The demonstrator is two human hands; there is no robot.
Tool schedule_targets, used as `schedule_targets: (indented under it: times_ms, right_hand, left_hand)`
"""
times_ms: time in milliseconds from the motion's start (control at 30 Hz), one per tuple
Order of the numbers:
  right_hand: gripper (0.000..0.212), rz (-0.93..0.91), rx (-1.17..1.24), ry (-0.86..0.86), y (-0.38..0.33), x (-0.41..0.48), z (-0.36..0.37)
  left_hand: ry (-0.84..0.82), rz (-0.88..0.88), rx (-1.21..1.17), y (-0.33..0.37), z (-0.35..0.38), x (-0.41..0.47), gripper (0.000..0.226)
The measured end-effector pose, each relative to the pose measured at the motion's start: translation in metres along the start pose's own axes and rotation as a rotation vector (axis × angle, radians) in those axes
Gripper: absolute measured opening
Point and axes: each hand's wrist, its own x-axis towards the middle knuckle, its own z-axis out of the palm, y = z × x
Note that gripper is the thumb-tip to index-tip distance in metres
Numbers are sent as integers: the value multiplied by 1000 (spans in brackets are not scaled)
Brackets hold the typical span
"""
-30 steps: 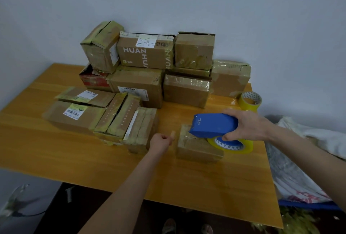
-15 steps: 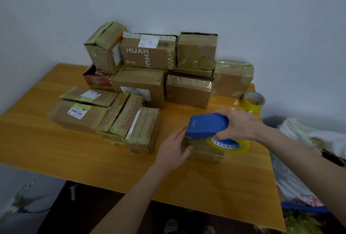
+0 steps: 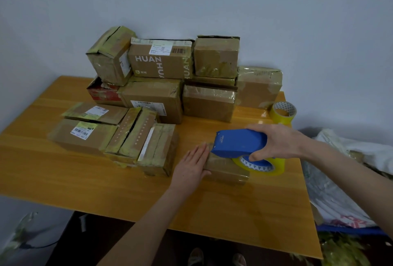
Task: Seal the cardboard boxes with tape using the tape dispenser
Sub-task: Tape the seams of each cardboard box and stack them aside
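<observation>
A small flat cardboard box (image 3: 227, 170) lies on the wooden table (image 3: 234, 212) right of centre. My right hand (image 3: 278, 141) grips the blue tape dispenser (image 3: 240, 142), whose front end sits on the box's top. Its yellow tape roll (image 3: 261, 165) hangs at the box's right side. My left hand (image 3: 192, 164) lies flat with straight fingers against the box's left end, pressing on it. Much of the box's top is hidden by the dispenser.
A pile of taped cardboard boxes (image 3: 161, 87) stands against the wall at the back. Several flatter boxes (image 3: 119, 131) lie left of my hands. A spare yellow tape roll (image 3: 282, 113) sits at the back right. Plastic bags (image 3: 340, 180) lie beyond the table's right edge.
My left hand went from a loose fist beside the box to lying flat against its left end. The dispenser moved left along the box's top.
</observation>
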Motion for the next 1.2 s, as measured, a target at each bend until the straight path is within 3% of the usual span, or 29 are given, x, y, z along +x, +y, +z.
schedule_targets:
  times_ms: [167,333,600,967,1200]
  right_hand:
    - [52,79,56,-48,26,-17,-1]
    - [66,138,-10,-61,34,-21,21]
    - [80,154,-316,-56,24,-22,18]
    - [80,124,-106,-88,36,-34,12]
    - [76,188,56,-135,69,-53,23]
  left_hand:
    - [-18,3,41,2,-2,0,73]
    - [-27,-11,83,10,-7,-1,77]
    - [-48,80,68,43,-1,7,73]
    - [-90,94,115,31,0,10,66]
    - [2,154,145,28,-4,10,76]
